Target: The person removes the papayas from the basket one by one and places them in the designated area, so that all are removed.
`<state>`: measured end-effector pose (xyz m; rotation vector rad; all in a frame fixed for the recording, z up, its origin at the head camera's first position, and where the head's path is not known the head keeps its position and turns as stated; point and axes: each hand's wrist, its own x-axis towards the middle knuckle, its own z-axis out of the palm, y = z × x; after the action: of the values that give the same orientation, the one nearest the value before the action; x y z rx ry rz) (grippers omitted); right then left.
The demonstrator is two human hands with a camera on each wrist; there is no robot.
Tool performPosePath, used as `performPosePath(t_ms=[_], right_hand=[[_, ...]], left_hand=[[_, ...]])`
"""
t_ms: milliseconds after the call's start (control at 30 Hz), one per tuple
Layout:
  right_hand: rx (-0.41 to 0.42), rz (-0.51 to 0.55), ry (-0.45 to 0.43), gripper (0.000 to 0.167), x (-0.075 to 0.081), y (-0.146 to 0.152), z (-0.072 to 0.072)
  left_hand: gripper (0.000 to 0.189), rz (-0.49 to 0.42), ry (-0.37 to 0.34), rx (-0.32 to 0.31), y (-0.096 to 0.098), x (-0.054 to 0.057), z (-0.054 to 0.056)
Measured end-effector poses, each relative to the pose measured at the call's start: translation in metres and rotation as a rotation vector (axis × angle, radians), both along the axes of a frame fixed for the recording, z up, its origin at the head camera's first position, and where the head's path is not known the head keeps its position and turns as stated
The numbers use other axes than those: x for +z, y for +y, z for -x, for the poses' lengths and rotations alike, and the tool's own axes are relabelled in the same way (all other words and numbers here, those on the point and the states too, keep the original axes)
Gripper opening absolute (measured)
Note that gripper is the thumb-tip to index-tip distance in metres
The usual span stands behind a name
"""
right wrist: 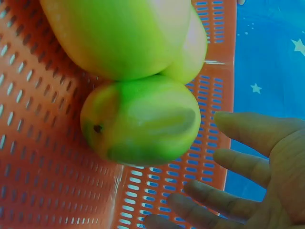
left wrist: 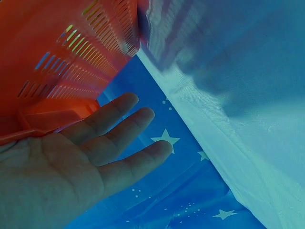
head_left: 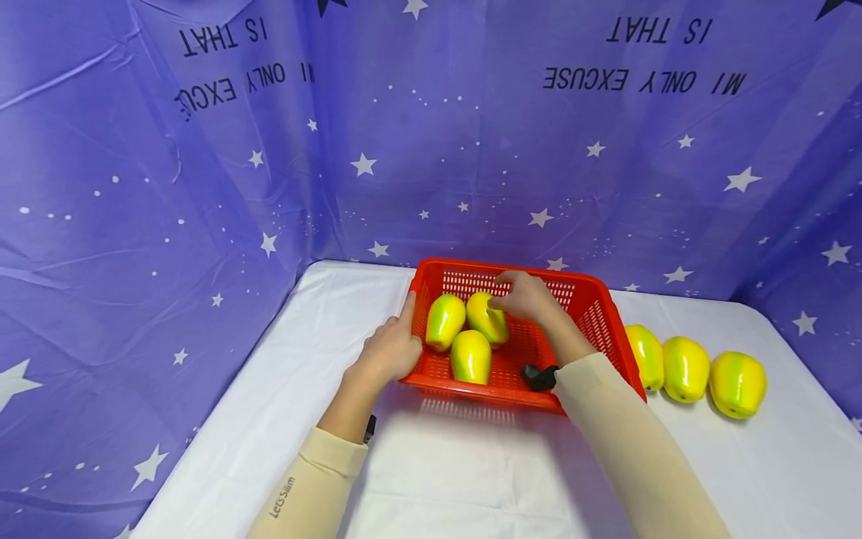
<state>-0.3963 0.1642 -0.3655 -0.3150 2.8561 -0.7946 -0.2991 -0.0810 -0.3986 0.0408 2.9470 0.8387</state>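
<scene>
Three yellow-green mangoes sit together in the left part of a red plastic basket (head_left: 494, 266). One mango (head_left: 445, 322) is at the left, another mango (head_left: 488, 318) beside it, and a third mango (head_left: 471, 357) nearer the front. My right hand (head_left: 528, 297) reaches inside over the basket, its fingertips by the middle mango. In the right wrist view its fingers are spread, with a small gap to that mango (right wrist: 143, 121). My left hand (head_left: 389, 348) rests against the basket's left side; the left wrist view shows three straight fingers (left wrist: 136, 167) outside the wall.
Three more mangoes stand in a row on the white tablecloth right of the basket: one against its wall (head_left: 644, 357), one in the middle (head_left: 685, 369), one farthest right (head_left: 737, 385). A purple curtain (head_left: 458, 135) with stars and lettering hangs behind and at both sides.
</scene>
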Motion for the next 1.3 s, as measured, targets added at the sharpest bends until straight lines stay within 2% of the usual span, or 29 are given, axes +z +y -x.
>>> performPosePath(t_ms=[300,600,933,1300], right_hand=[[-0.015,0.013,-0.077,0.058,-0.006,-0.006,0.002],[-0.013,0.014,-0.104,0.057,-0.013,-0.008,0.005],[0.066,0.018,-0.095,0.059,-0.017,-0.014,0.007],[0.050,-0.016,-0.105,0.064,-0.015,-0.018,0.007]], left_hand=[[0.083,-0.003,0.001,-0.004,0.000,-0.003,0.001],[0.083,-0.005,-0.003,-0.003,-0.002,-0.004,0.003],[0.082,-0.009,0.000,-0.006,-0.002,-0.002,0.004],[0.082,-0.019,0.002,-0.008,-0.001,0.000,0.002]])
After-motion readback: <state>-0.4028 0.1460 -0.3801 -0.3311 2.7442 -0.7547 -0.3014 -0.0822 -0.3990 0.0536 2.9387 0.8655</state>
